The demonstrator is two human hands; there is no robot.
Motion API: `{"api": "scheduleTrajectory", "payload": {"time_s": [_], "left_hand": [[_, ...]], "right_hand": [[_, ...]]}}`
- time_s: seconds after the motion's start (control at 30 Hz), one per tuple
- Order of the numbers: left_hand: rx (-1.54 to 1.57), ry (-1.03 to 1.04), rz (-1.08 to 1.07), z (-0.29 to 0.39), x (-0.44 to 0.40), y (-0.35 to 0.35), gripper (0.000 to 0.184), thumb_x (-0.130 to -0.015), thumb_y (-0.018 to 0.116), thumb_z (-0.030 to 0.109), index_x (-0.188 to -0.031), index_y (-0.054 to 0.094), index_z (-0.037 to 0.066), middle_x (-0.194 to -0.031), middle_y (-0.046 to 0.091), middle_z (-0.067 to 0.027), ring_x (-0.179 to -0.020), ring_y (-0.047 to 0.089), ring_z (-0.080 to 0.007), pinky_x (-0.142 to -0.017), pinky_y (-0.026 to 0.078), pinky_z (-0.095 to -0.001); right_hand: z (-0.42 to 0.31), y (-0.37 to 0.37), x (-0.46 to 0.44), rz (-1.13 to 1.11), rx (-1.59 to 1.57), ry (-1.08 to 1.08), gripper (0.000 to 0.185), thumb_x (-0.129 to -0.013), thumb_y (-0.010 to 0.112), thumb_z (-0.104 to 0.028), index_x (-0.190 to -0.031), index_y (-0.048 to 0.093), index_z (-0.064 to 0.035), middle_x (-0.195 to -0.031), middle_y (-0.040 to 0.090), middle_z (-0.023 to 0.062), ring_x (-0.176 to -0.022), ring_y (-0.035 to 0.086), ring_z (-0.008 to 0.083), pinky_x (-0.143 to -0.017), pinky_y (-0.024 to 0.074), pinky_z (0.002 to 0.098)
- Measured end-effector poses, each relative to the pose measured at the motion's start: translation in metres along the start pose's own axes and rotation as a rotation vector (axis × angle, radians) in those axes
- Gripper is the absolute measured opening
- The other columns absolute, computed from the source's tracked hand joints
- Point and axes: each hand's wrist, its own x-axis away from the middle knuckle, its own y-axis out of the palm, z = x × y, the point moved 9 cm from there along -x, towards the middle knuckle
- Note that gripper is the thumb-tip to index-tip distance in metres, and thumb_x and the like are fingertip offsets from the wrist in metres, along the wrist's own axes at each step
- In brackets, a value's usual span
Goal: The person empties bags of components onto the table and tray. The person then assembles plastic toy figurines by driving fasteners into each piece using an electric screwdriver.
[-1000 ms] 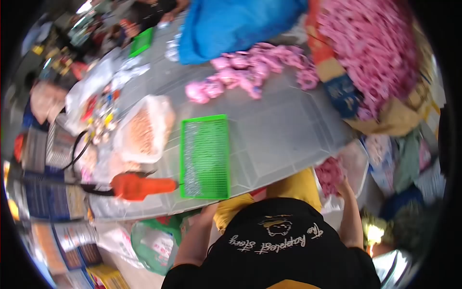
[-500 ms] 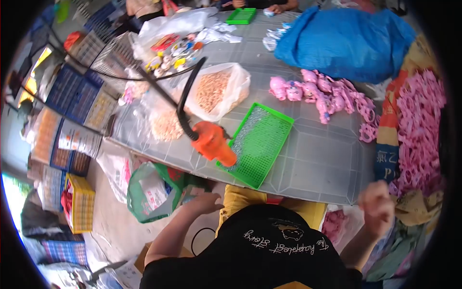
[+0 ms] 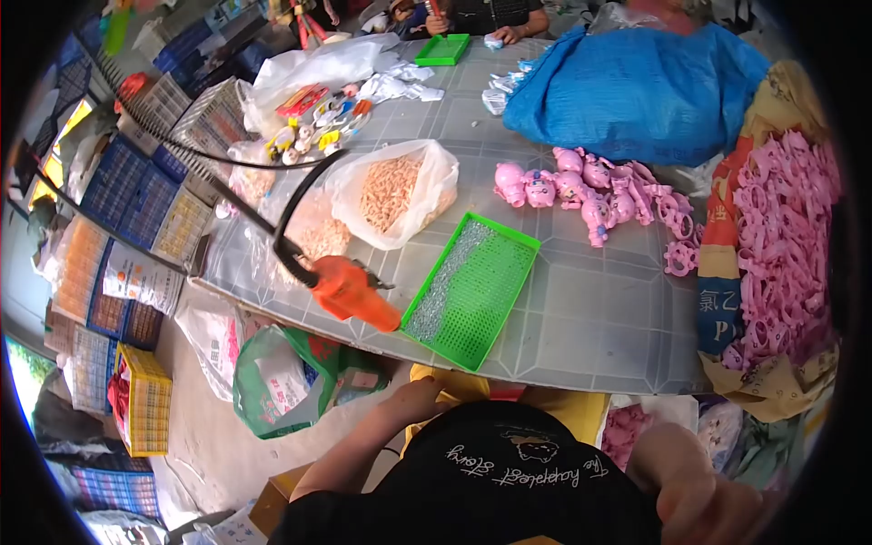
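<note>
My left hand (image 3: 420, 398) rests against the yellow trousers (image 3: 572, 409) over my lap, below the table edge. Its fingers look loosely stretched and no object shows in them. My right hand (image 3: 704, 495) is low at the right beside my black shirt, smeared by motion, so its grip is unclear. Ahead on the table lies a green perforated tray (image 3: 490, 309) with small silvery pieces (image 3: 440, 282) along its left side. An orange power screwdriver (image 3: 354, 292) hangs from a cable, its tip close to the tray's left edge; neither hand touches it.
Pink toy figures (image 3: 568, 186) lie beyond the tray, and a sack of pink parts (image 3: 786, 245) stands at the right. Plastic bags hold peach-coloured parts (image 3: 389, 195). A large blue bag (image 3: 636, 86) lies farther back. Across the table, another person's hand (image 3: 513, 34) is near a green tray (image 3: 442, 50).
My right hand has dropped from beside the table edge toward my body. My left hand has moved slightly right onto the trousers. The hanging screwdriver has swung left, off the tray.
</note>
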Motion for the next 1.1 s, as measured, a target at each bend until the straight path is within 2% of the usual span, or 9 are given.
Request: {"api": "scheduleTrajectory", "payload": {"time_s": [0.13,0.3,0.4,0.5,0.6,0.67,0.8,1.0,1.1], "left_hand": [[0.043,0.058,0.041,0.003,-0.006,0.001,0.052,-0.084,0.061,0.036,-0.119,0.057,-0.002,-0.115,0.060,-0.0258,-0.101,0.062,-0.0392,-0.088,0.049,-0.0453],[0.105,0.051,0.056,0.009,-0.012,0.000,0.049,-0.083,0.064,0.028,-0.123,0.056,0.002,-0.117,0.062,-0.0210,-0.109,0.060,-0.0353,-0.094,0.047,-0.0423],[0.121,0.039,0.044,0.015,-0.007,-0.009,0.048,-0.083,0.064,0.029,-0.121,0.057,0.001,-0.116,0.063,-0.0212,-0.108,0.060,-0.0355,-0.094,0.047,-0.0424],[0.084,0.091,0.062,0.013,-0.010,-0.007,0.062,-0.082,0.064,0.046,-0.128,0.053,0.006,-0.120,0.060,-0.0212,-0.107,0.061,-0.0362,-0.091,0.049,-0.0445],[0.087,0.089,0.075,0.018,-0.007,-0.011,0.047,-0.083,0.064,0.031,-0.122,0.058,0.004,-0.117,0.062,-0.0207,-0.109,0.059,-0.0355,-0.094,0.047,-0.0427],[0.083,0.085,0.067,0.016,-0.009,-0.010,0.047,-0.083,0.064,0.031,-0.121,0.058,0.004,-0.118,0.061,-0.0203,-0.109,0.059,-0.0352,-0.094,0.047,-0.0426],[0.031,0.117,0.076,0.003,-0.016,0.004,0.061,-0.082,0.065,0.046,-0.125,0.055,0.005,-0.119,0.061,-0.0199,-0.108,0.060,-0.0356,-0.091,0.048,-0.0439],[0.039,0.086,0.068,0.008,-0.015,-0.003,0.061,-0.081,0.065,0.047,-0.120,0.056,0.002,-0.115,0.062,-0.0200,-0.107,0.060,-0.0357,-0.091,0.048,-0.0437],[0.082,0.077,0.077,0.013,-0.012,-0.009,0.061,-0.081,0.066,0.048,-0.120,0.056,0.002,-0.114,0.062,-0.0206,-0.106,0.060,-0.0360,-0.090,0.049,-0.0436]], "right_hand": [[-0.003,0.001,-0.009,-0.007,-0.083,-0.012,0.012,-0.088,0.061,-0.017,-0.096,0.053,-0.0140,-0.095,0.045,-0.0035,-0.077,0.051,0.0075,-0.067,0.0446,0.0312],[-0.026,-0.005,-0.017,-0.069,0.053,0.351,0.017,-0.085,0.062,-0.010,-0.097,0.050,-0.0127,-0.092,0.043,-0.0020,-0.077,0.052,0.0090,-0.066,0.0446,0.0314],[-0.020,-0.005,-0.015,-0.108,0.036,0.377,0.019,-0.084,0.062,-0.008,-0.097,0.049,-0.0127,-0.092,0.043,-0.0017,-0.079,0.051,0.0091,-0.067,0.0438,0.0311],[-0.015,0.001,-0.018,-0.083,0.056,0.331,0.022,-0.084,0.062,-0.005,-0.098,0.048,-0.0125,-0.092,0.043,-0.0013,-0.081,0.051,0.0092,-0.068,0.0426,0.0309],[0.000,0.004,-0.024,-0.093,0.009,0.136,0.023,-0.083,0.062,-0.003,-0.097,0.046,-0.0120,-0.094,0.043,-0.0014,-0.082,0.050,0.0105,-0.070,0.0411,0.0309],[-0.002,0.004,-0.026,-0.121,-0.047,0.071,0.024,-0.082,0.062,-0.002,-0.095,0.045,-0.0119,-0.097,0.043,-0.0017,-0.082,0.050,0.0115,-0.070,0.0403,0.0312],[-0.006,0.002,-0.028,-0.049,0.010,0.163,0.025,-0.080,0.064,-0.002,-0.094,0.046,-0.0122,-0.096,0.044,-0.0020,-0.083,0.050,0.0118,-0.069,0.0397,0.0307],[-0.017,-0.005,-0.031,-0.042,0.036,0.306,0.026,-0.079,0.065,-0.004,-0.094,0.046,-0.0128,-0.092,0.043,-0.0030,-0.081,0.049,0.0106,-0.068,0.0395,0.0303],[-0.019,-0.007,-0.033,0.144,0.109,0.364,0.018,-0.085,0.061,-0.010,-0.089,0.044,-0.0124,-0.088,0.042,-0.0046,-0.076,0.047,0.0096,-0.065,0.0372,0.0296]]}}
